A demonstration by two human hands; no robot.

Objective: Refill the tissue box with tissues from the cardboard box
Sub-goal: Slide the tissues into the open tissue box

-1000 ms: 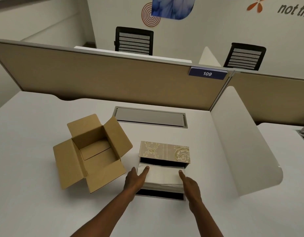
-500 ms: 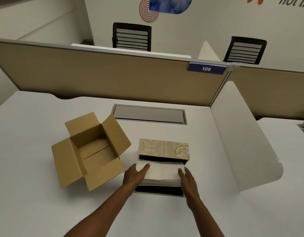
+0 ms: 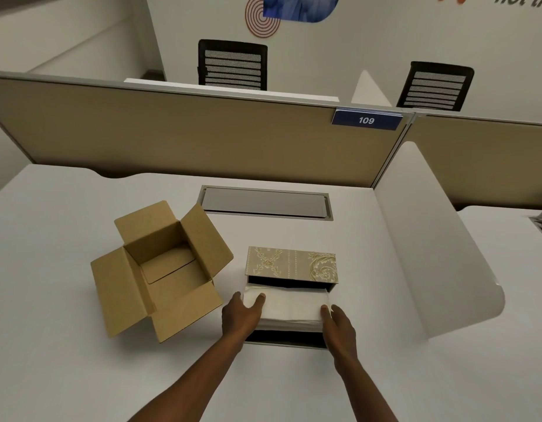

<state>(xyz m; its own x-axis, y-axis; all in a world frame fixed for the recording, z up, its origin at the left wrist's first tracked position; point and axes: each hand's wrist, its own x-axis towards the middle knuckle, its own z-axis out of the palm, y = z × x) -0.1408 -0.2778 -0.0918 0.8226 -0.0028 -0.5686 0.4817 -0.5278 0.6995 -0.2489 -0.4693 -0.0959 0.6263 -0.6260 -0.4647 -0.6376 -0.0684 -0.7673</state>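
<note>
Clamped between left hand (image 3: 240, 319) and right hand (image 3: 339, 325): tissue stack (image 3: 289, 307), half-seated in open tissue box (image 3: 291, 264). Cardboard box (image 3: 160, 269) emptied (lid closing remaining).

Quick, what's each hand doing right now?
Left hand: closed on the left end of the tissues.
Right hand: closed on their right end, over the tissue box.

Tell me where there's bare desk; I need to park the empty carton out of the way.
Free: far-left desk beyond the cardboard box, and the near edge. Crowded: the gap between it and the tissue box, where both hands hold the tissues.
</note>
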